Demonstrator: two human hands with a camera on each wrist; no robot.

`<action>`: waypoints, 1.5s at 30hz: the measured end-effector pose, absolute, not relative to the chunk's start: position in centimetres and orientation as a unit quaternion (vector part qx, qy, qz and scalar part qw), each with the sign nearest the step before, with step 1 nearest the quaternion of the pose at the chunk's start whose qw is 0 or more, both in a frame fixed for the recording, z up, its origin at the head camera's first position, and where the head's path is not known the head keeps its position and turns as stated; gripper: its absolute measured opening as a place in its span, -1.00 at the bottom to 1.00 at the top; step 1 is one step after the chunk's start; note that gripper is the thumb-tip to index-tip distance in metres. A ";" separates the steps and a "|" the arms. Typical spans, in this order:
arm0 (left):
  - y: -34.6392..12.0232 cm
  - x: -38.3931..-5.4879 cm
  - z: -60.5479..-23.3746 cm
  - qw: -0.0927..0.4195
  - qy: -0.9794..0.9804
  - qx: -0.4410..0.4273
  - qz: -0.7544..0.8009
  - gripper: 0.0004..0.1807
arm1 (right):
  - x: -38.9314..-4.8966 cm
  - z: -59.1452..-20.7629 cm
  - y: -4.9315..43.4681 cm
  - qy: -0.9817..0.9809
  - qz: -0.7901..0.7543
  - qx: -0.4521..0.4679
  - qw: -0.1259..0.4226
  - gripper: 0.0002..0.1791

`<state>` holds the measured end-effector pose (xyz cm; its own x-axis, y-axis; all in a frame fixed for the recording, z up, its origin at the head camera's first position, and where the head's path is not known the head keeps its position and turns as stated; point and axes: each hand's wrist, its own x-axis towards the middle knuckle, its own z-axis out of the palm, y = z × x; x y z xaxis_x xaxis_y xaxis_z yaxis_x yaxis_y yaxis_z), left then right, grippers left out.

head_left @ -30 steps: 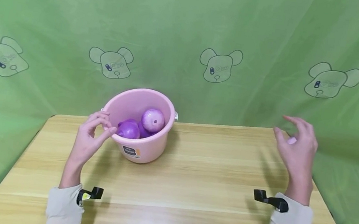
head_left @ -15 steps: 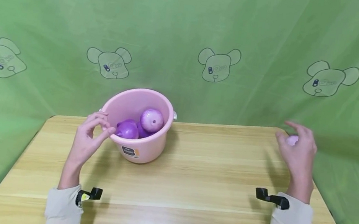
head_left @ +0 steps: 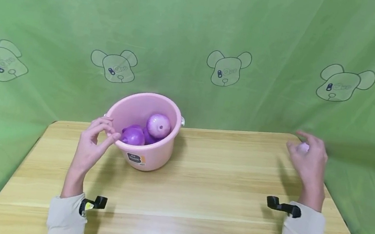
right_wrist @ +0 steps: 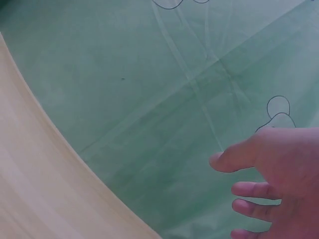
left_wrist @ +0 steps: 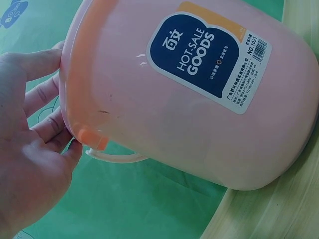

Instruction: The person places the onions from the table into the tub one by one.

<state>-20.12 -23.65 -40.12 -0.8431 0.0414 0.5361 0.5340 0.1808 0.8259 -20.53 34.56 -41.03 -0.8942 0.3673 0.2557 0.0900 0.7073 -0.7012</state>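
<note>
A pink bucket stands on the table, holding a pale striped purple onion and darker purple onions. At the bucket's left rim, my left hand has its thumb and fingers curled against the edge. The left wrist view shows those fingers at the rim beside the handle lug. My right hand is raised near the table's far right corner, thumb apart from the fingers. A small pale pinkish patch shows within it; I cannot tell what. In the right wrist view, nothing is seen between thumb and fingers.
The light wooden table extends under both arms. Behind and beside it hangs a green curtain printed with bear heads. A black camera mount sits on the right sleeve, another mount on the left.
My right hand has lowered slightly and shifted a little, its fingers changing pose. My left hand and the bucket stay together; only a slight view shift shows.
</note>
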 end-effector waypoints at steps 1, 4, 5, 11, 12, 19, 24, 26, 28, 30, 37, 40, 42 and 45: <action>-23.6 -20.1 -40.1 0.202 -0.741 -0.194 -0.610 -0.91 | -20.6 -41.2 34.6 -0.904 0.362 -0.127 0.190 -0.43; -23.7 -20.1 -40.1 0.202 -0.742 -0.193 -0.610 -0.91 | -20.5 -41.5 34.7 -0.903 0.364 -0.127 0.187 -0.42; -23.7 -20.1 -40.2 0.202 -0.742 -0.192 -0.610 -0.91 | -20.5 -41.6 34.8 -0.904 0.364 -0.126 0.187 -0.42; -23.7 -20.1 -40.2 0.200 -0.743 -0.189 -0.610 -0.91 | -20.6 -42.2 35.2 -0.904 0.367 -0.122 0.185 -0.42; -23.7 -20.1 -40.2 0.199 -0.743 -0.189 -0.610 -0.91 | -20.6 -42.3 35.3 -0.903 0.369 -0.122 0.184 -0.42; -23.7 -20.2 -40.2 0.198 -0.743 -0.192 -0.610 -0.90 | -20.7 -42.9 35.8 -0.900 0.381 -0.129 0.168 -0.39; -23.6 -20.2 -40.2 0.198 -0.743 -0.191 -0.610 -0.91 | -20.7 -43.3 36.1 -0.901 0.378 -0.132 0.171 -0.39; -23.6 -20.2 -40.2 0.198 -0.742 -0.193 -0.610 -0.90 | -20.7 -43.5 36.3 -0.902 0.372 -0.132 0.174 -0.40; -23.7 -20.2 -40.2 0.199 -0.742 -0.194 -0.610 -0.90 | -20.8 -43.8 36.4 -0.902 0.371 -0.134 0.174 -0.41; -23.7 -20.2 -40.2 0.199 -0.743 -0.193 -0.610 -0.90 | -20.9 -44.0 36.5 -0.901 0.373 -0.135 0.174 -0.41; -23.7 -20.2 -40.3 0.197 -0.745 -0.189 -0.608 -0.90 | -21.3 -44.7 36.9 -0.900 0.374 -0.122 0.189 -0.45; -23.7 -20.1 -40.2 0.197 -0.744 -0.189 -0.609 -0.91 | -21.3 -45.0 37.1 -0.899 0.372 -0.114 0.198 -0.47; -23.7 -20.1 -40.2 0.198 -0.744 -0.190 -0.610 -0.91 | -21.4 -45.1 37.2 -0.900 0.370 -0.109 0.205 -0.49; -23.7 -20.1 -40.2 0.199 -0.743 -0.190 -0.610 -0.91 | -21.4 -45.2 37.2 -0.899 0.369 -0.104 0.211 -0.50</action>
<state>-20.10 -23.67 -40.19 -0.8479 0.0398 0.5287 0.5263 0.1840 0.8301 -21.41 37.24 -45.21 -0.8896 0.3431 0.3015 0.0320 0.7053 -0.7082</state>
